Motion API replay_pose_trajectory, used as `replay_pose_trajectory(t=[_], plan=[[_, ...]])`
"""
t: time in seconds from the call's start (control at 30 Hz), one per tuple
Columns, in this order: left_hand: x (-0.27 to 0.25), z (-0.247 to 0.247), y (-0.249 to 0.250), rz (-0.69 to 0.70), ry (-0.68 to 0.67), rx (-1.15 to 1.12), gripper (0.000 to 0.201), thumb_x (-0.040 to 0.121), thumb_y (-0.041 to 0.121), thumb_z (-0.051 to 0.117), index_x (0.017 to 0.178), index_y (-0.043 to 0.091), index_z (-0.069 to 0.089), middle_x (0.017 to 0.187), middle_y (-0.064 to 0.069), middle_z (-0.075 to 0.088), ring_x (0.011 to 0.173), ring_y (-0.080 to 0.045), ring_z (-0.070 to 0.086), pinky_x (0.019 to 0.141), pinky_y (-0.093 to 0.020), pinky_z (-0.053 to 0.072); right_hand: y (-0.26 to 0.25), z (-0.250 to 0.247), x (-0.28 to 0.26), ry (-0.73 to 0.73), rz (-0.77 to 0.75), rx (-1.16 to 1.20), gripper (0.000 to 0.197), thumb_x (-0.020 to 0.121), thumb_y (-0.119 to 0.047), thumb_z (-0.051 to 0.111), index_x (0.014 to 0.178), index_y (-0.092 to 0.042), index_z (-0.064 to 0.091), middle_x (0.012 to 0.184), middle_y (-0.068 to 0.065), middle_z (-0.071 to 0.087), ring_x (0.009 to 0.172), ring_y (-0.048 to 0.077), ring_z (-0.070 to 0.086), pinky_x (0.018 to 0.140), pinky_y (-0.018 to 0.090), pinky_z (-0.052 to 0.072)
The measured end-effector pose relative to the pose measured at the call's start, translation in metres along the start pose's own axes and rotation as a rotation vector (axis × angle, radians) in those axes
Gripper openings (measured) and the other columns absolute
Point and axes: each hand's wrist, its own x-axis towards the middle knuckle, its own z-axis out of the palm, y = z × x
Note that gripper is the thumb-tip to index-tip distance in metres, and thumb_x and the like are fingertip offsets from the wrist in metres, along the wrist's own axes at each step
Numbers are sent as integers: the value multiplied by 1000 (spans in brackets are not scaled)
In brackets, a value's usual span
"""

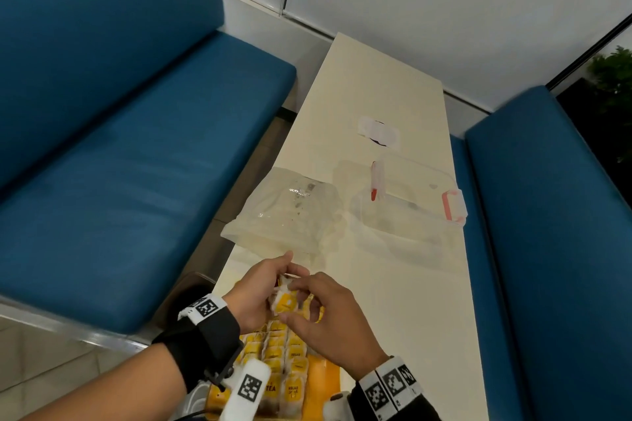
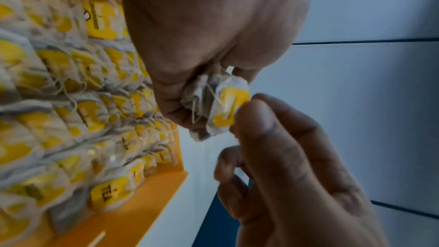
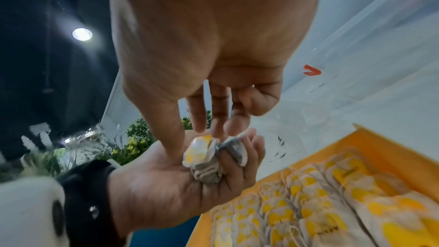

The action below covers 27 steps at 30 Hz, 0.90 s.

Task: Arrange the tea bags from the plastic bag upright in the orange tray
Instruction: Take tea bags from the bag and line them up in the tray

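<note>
Both hands meet over the far end of the orange tray (image 1: 329,375), where rows of yellow-labelled tea bags (image 1: 284,349) stand upright. My left hand (image 1: 290,267) cups a small crumpled bunch of tea bags (image 2: 202,100) in its curled fingers. My right hand (image 1: 298,303) pinches the yellow label of one bag (image 2: 229,106) in that bunch between thumb and fingertips. In the right wrist view, the right hand (image 3: 204,132) reaches down into the left hand (image 3: 240,157) and its bunch (image 3: 206,166). The clear plastic bag (image 1: 284,212) lies flat just beyond the hands.
A clear lidded box with red latches (image 1: 410,212) sits right of the plastic bag on the narrow cream table (image 1: 403,301). A white sticker (image 1: 378,130) lies farther back. Blue benches flank the table on the left (image 1: 136,164) and right (image 1: 554,215).
</note>
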Motion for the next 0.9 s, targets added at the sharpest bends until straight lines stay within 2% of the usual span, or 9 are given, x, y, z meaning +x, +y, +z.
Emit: replay_pose_trajectory(t=[0.13,0.3,0.4,0.47,0.57,0.63,0.7,0.83,0.9], plan=[[-2,0,-2,-12,-6,-70,54,105,46,48,122,-1,69,101,-20,71,87,-31,69,72,-38,56,-1,5,-1,-55,-138,-276,44,84,-49,66,125,-43,52,126,-25,41,93,-1,54,73,22,50],[-9,1,-1,31,-45,-62,47,106,44,47,111,4,71,94,-17,70,76,-27,69,64,-34,56,4,11,0,56,-99,-138,23,94,-36,60,113,-29,69,113,-19,53,88,1,59,75,20,51],[-13,-1,-1,58,-130,-56,48,103,48,50,109,4,70,94,-18,68,78,-27,67,67,-35,55,3,5,3,162,-34,10,17,92,-23,64,105,-25,75,93,-14,59,81,2,60,72,13,46],[-14,-6,-4,95,-199,-49,49,101,47,54,113,2,68,95,-17,65,76,-26,63,60,-33,52,0,-3,6,226,71,110,18,90,-15,67,101,-27,73,78,-10,60,72,4,59,66,12,44],[-18,-11,-9,152,-309,42,38,97,30,68,114,-4,64,89,-15,63,66,-21,57,51,-27,44,-2,-13,8,212,204,296,26,88,-8,69,94,-33,67,66,-2,58,55,6,52,59,23,49],[-19,-12,-11,151,-301,67,23,92,15,71,102,-4,63,78,-14,63,59,-18,58,47,-24,45,-1,-18,8,171,221,375,25,89,-6,68,87,-31,69,66,-1,60,55,13,57,61,33,54],[-19,-14,-11,134,-289,86,18,90,11,72,97,-2,62,72,-14,61,57,-18,57,44,-24,44,1,-22,7,109,196,382,26,85,-3,69,88,-29,73,73,-2,65,62,17,64,66,32,56],[-17,-19,-10,86,-350,115,19,86,21,76,92,4,69,81,-17,60,61,-21,56,45,-26,40,7,-27,6,67,124,291,31,81,4,69,94,-23,77,83,-8,64,74,12,68,72,27,56],[-17,-19,-10,77,-341,139,25,94,29,70,101,5,70,89,-20,63,63,-22,57,46,-26,41,10,-30,5,102,53,158,20,84,-3,73,92,-21,78,87,-9,62,78,10,66,69,16,50]])
